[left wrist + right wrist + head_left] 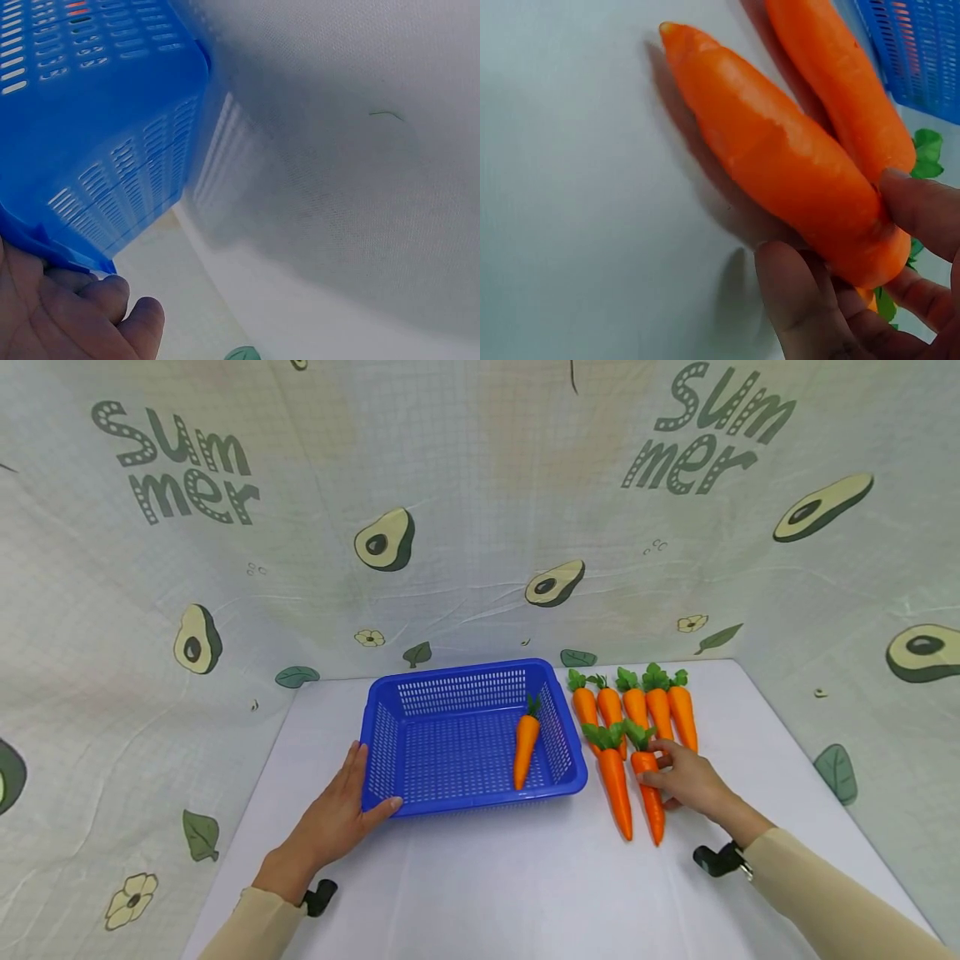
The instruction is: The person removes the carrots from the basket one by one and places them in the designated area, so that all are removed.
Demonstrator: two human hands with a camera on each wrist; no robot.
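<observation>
A blue plastic basket (pixel 472 797) with slotted walls stands on the table, and a single orange carrot (pixel 527 743) with a green top lies inside on its right. My left hand (pixel 333 818) holds the basket's near left corner, thumb on the front rim, fingers along the left side; in the left wrist view the fingers bend under the rim. My right hand (pixel 693 781) grips a carrot (pixel 780 161) near its leafy end, thumb and fingers on opposite sides. This carrot is on or just above the table; I cannot tell which. Another carrot (pixel 617 789) lies left of it.
Behind these, a row of several carrots (pixel 681 714) lies right of the basket, tops pointing away. The white table (pixel 480 885) meets a hanging cloth (pixel 465 485) printed with avocados at its back. Black wrist devices (pixel 718 860) sit on both wrists.
</observation>
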